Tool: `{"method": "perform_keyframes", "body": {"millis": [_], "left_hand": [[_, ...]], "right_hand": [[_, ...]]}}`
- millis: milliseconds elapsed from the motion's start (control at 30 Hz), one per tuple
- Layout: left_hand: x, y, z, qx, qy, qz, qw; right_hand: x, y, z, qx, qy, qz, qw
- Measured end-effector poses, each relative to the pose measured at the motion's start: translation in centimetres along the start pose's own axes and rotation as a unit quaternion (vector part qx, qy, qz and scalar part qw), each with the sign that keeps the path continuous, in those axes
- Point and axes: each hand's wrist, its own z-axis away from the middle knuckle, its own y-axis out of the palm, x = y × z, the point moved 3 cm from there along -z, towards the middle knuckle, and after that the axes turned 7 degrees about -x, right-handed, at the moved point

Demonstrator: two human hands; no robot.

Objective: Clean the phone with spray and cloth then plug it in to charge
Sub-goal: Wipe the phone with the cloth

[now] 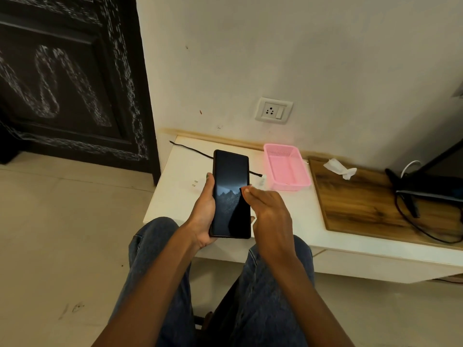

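Head view, looking down over a seated person's knees in blue jeans (270, 291). Phone (231, 194): dark slab, screen up and dimly lit, held lengthwise above the near edge of the white table (175, 186). Left hand (203, 216): cradles the phone from its left side, palm under the lower edge, thumb curled up along the left rim. Right hand (269, 211): fingers straight and held together, holding nothing, fingertips touching the screen near its right edge. Black cable (190, 149): lies on the table from the far left corner, runs behind the phone and ends beside the pink basket (286, 169). Pink basket: plastic mesh, standing on the table just right of the phone, against the wall. White cloth or tissue (340, 167): crumpled, on the wooden board (363, 204) to the right of the basket. Wall socket (273, 110): white plate with a switch, on the wall above the basket, nothing plugged in. Dark stand with cables (411, 196): on the far right of the board. Black panelled door (65, 78): upper left.
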Motion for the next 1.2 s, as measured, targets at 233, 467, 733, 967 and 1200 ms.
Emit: {"method": "perform_keyframes", "body": {"millis": [233, 467, 733, 967, 1200], "left_hand": [[-0.4, 0.0, -0.1, -0.001, 0.008, -0.003, 1.0], [-0.5, 0.0, 0.2, -0.018, 0.007, -0.006, 1.0], [-1.4, -0.7, 0.3, -0.021, 0.03, 0.026, 0.999], [-1.3, -0.5, 0.4, -0.006, 0.038, 0.055, 0.998], [-1.4, -0.7, 0.4, -0.012, 0.043, 0.055, 0.997]], "right_hand": [[0.4, -0.2, -1.0, 0.005, -0.01, 0.024, 1.0], [0.8, -0.2, -0.1, 0.014, -0.011, 0.006, 1.0], [1.4, 0.1, -0.1, 0.003, -0.03, 0.005, 1.0], [1.9, 0.1, 0.5, 0.003, -0.016, 0.004, 1.0], [1.9, 0.3, -0.7, -0.011, -0.035, 0.022, 0.999]]}}
